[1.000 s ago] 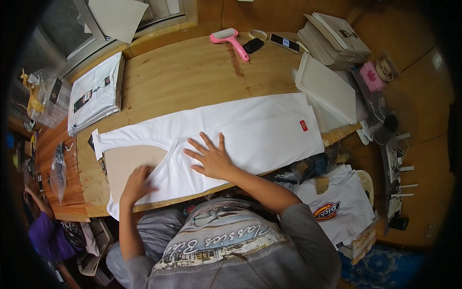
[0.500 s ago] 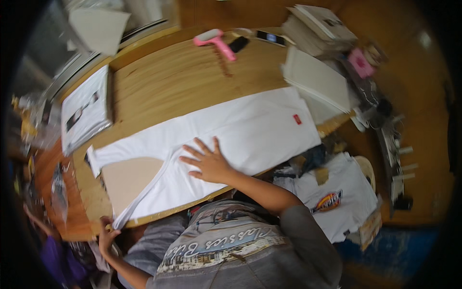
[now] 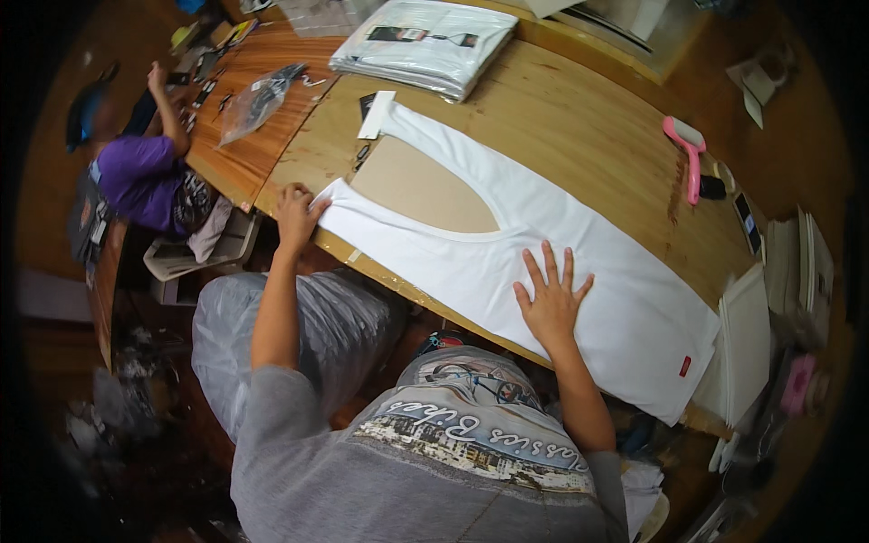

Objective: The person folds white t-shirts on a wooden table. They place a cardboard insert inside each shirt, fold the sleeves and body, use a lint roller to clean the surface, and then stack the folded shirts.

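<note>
A white tank top (image 3: 606, 271) lies lengthwise on the wooden table, its straps toward the left and a small red label (image 3: 685, 366) near the hem. A beige board (image 3: 425, 185) shows through the neck opening. My left hand (image 3: 299, 215) is at the table's near edge, its fingers closed on the end of the nearer strap. My right hand (image 3: 552, 303) rests flat on the cloth below the neckline, fingers spread. A white strip (image 3: 377, 115) lies at the end of the farther strap.
Plastic-wrapped white garments (image 3: 425, 45) lie at the far side. A pink lint roller (image 3: 690, 163), black brush (image 3: 713, 187) and phone (image 3: 747, 222) are right. Pale boards (image 3: 738, 348) sit beside the hem. A person in purple (image 3: 140, 176) works at left. A large plastic bag (image 3: 299, 317) is below.
The view has swung to the left. The nearer strap, pulled narrow and slanting before, now lies wider and flatter by my left hand. My right hand stays flat on the cloth.
</note>
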Demonstrator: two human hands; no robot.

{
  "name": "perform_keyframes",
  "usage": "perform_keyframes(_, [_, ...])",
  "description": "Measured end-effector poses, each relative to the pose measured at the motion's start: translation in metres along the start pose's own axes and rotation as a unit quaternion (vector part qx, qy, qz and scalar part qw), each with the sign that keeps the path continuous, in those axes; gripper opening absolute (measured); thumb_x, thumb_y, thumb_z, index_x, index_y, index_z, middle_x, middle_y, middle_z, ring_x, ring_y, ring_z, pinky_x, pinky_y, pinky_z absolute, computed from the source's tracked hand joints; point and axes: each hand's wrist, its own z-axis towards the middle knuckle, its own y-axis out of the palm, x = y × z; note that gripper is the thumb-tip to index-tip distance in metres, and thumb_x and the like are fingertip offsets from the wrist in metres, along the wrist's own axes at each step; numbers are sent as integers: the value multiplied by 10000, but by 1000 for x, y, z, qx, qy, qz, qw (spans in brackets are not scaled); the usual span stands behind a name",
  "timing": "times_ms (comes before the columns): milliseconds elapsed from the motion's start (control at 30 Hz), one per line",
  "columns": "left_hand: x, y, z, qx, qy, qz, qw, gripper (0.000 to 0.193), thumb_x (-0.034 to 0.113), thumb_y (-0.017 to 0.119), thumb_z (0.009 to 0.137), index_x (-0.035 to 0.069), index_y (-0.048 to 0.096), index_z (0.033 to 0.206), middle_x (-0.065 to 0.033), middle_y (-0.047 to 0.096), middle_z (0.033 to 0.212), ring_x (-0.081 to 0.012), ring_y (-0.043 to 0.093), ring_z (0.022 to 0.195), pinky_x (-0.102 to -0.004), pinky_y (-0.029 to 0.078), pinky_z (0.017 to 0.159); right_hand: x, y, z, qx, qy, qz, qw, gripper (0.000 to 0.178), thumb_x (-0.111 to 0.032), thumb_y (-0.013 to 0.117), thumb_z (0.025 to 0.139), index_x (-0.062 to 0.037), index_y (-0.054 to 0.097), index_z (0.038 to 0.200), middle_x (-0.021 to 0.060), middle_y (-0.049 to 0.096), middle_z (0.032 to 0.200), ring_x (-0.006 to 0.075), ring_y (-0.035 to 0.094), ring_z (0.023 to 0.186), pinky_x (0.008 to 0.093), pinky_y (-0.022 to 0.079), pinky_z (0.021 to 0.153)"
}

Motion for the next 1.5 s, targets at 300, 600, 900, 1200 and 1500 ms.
perform_keyframes(300, [150, 35, 19, 120, 86, -194, 970, 345, 82, 586, 707, 35, 495, 1037, -160, 517, 981, -271, 477, 936, -359, 362, 806, 26, 2, -11, 65, -12, 62, 996, 468, -425, 447, 785, -256, 400, 1219, 12, 287, 1333, 217, 230, 1232, 590, 151, 932])
perform_keyframes(600, [580, 44, -1, -471, 115, -589, 647, 342, 265, 539, 805, 3, 469, 1014, -101, 547, 769, -171, 535, 641, -277, 448, 589, 181, -43, -136, 209, 294, 98, 927, 451, -195, 599, 718, -66, 474, 1131, 157, 367, 1230, 292, 335, 1154, 418, 274, 938])
perform_keyframes(900, [781, 63, -46, -655, -13, -513, 555, 306, 342, 591, 760, 77, 484, 651, -44, 449, 562, -131, 414, 445, -274, 282, 362, 323, -83, -244, 550, 504, 573, 339, 628, -156, 572, 754, -96, 238, 1282, 68, 366, 1193, 191, 375, 1050, 366, 304, 859])
perform_keyframes(1200, [783, 31, -61, -657, -23, -555, 510, 277, 224, 672, 692, 26, 565, 853, -114, 576, 804, -226, 573, 691, -325, 487, 601, 383, -67, -258, 497, 498, 668, 244, 388, -172, 597, 739, -111, 437, 1087, 59, 445, 1089, 220, 424, 1013, 409, 349, 827])
perform_keyframes(1500, [806, 22, -71, -608, -23, -581, 540, 579, 140, 645, 693, 44, 298, 1147, -180, 442, 1096, -274, 530, 836, -431, 475, 657, 393, -65, -246, 248, 713, 178, 632, 447, -293, 558, 746, -64, 474, 1120, 141, 325, 1225, 337, 299, 1123, 484, 296, 894])
